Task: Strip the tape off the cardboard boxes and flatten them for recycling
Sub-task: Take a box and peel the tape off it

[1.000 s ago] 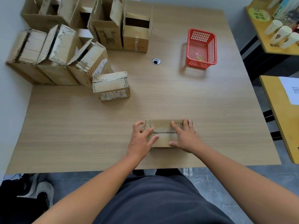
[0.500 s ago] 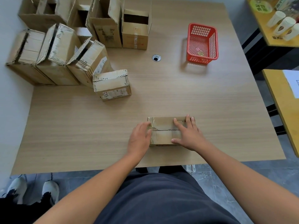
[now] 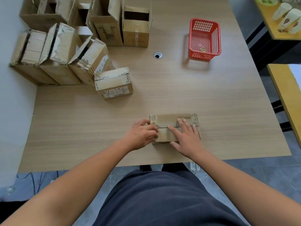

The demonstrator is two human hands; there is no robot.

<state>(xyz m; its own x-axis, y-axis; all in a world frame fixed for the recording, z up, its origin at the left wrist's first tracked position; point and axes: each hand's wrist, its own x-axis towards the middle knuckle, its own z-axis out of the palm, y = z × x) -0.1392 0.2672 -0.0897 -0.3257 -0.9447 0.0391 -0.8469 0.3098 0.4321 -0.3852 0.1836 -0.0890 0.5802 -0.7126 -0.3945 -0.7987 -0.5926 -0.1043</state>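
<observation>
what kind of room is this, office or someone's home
Probably an office or workroom: a plain wooden desk with a cable hole, a row of used cardboard boxes, and paper cups on a side table.

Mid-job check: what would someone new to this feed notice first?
Both hands on the small taped box at the table's near edge: the left hand picks at its left end, the right hand lies flat on top. A crowd of cardboard boxes fills the far left corner, and a red basket sits far right.
</observation>
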